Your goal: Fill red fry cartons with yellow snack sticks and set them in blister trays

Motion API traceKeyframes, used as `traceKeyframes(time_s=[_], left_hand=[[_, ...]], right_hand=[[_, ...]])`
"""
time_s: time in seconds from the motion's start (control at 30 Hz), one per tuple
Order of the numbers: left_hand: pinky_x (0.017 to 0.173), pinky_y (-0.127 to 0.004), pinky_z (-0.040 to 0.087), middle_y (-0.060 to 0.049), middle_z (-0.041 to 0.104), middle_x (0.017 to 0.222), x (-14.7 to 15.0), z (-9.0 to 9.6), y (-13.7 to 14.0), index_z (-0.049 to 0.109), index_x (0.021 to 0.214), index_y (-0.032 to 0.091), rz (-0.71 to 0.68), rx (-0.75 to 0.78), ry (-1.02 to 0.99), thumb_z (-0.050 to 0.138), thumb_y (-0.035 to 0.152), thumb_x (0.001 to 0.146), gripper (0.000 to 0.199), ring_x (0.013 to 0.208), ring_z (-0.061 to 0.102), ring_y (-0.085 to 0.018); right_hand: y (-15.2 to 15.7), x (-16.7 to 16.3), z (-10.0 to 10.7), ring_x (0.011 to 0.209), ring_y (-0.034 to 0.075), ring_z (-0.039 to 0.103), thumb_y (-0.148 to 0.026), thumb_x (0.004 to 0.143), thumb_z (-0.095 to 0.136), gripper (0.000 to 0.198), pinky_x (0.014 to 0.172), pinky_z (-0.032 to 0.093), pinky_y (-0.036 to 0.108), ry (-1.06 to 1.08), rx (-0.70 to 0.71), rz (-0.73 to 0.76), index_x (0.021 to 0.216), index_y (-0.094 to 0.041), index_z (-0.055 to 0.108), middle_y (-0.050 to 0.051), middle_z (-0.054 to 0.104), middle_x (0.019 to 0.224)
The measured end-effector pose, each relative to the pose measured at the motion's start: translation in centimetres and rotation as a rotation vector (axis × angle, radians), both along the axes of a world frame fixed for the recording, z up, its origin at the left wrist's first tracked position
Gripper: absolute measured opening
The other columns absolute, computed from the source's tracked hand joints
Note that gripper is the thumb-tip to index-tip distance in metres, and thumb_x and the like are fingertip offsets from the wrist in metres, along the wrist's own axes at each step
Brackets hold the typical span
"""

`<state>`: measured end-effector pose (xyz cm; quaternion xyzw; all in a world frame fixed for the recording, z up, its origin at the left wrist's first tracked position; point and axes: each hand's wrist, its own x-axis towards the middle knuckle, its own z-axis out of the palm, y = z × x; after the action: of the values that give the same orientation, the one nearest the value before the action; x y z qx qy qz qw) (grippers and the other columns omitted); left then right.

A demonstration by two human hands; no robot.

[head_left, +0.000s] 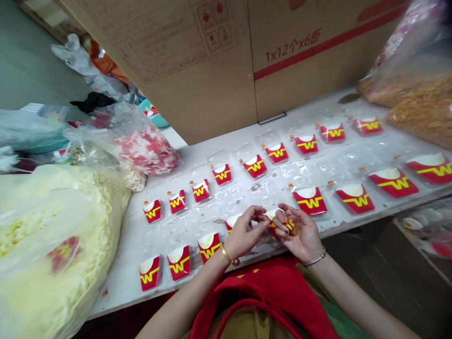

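Observation:
My right hand is turned palm up, its fingers curled round several tiny orange-and-dark toy burgers. Just left of it is my left hand, thumb and fingertips brought close together; whether a small piece sits between them is too fine to tell. Both hands hover over clear plastic trays holding red fries boxes with a yellow W. One fries box is partly hidden between the hands, another behind my left hand. To the right lies an uncovered fries box. Many trays in the back row also hold a tiny burger.
Two rows of trays cover the white table. A large cardboard box stands behind them. At left are a big bag of cream-coloured pieces and a bag of red-and-white pieces. A bag of orange pieces sits at right.

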<state>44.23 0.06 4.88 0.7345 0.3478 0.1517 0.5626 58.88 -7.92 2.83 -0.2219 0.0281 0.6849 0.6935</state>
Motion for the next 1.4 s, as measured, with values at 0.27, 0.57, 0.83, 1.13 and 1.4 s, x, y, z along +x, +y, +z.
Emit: traceKeyframes(time_s=[0.27,0.57,0.83,1.13,1.4], left_hand=[[0.070,-0.022,0.042,-0.001,0.055,0.082,-2.9,-0.1,-2.6,0.051,0.090,0.017,0.338,-0.396,-0.241,0.067,0.033,0.076,0.027,0.075,0.052,-0.010],[0.070,-0.026,0.041,-0.001,0.059,0.082,-10.3,0.1,3.1,0.055,0.087,0.017,0.348,0.297,0.212,0.052,0.031,0.085,0.014,0.075,0.052,-0.013],[0.076,-0.031,0.035,-0.004,0.059,0.087,-9.5,-1.9,5.0,0.059,0.083,0.018,0.087,0.718,0.547,0.047,0.026,0.088,0.015,0.082,0.053,-0.016],[0.083,-0.039,0.033,-0.009,0.055,0.114,-10.5,-2.3,2.3,0.050,0.120,0.022,-0.031,0.914,0.731,0.044,0.016,0.088,0.034,0.102,0.046,-0.023],[0.086,-0.039,0.036,-0.008,0.052,0.121,-9.4,-0.1,1.0,0.054,0.118,0.025,0.123,0.629,0.473,0.048,0.023,0.088,0.031,0.106,0.046,-0.022]], right_hand=[[1.2,-3.0,1.4,0.067,0.012,0.048,-0.020,0.074,0.051,0.026,0.041,0.032,0.016,0.057,-0.029,0.092,0.100,-0.018,0.058,0.002,0.050,0.076],[1.7,-5.1,1.0,0.061,0.007,0.048,-0.020,0.077,0.068,0.020,0.044,0.035,0.014,-0.226,-0.131,0.300,0.094,-0.018,0.059,0.006,0.060,0.088],[1.9,-7.5,-0.6,0.060,0.006,0.046,-0.027,0.077,0.069,0.016,0.043,0.034,0.013,-0.271,-0.167,0.420,0.081,-0.014,0.061,0.005,0.059,0.083],[2.2,-7.9,-1.3,0.062,0.008,0.051,-0.022,0.072,0.072,0.027,0.045,0.037,0.015,-0.323,-0.261,0.336,0.094,-0.017,0.058,0.005,0.062,0.084],[2.4,-8.2,-0.5,0.057,0.007,0.048,-0.032,0.075,0.071,0.035,0.043,0.034,0.015,-0.365,-0.206,0.321,0.103,-0.023,0.052,0.001,0.060,0.078]])
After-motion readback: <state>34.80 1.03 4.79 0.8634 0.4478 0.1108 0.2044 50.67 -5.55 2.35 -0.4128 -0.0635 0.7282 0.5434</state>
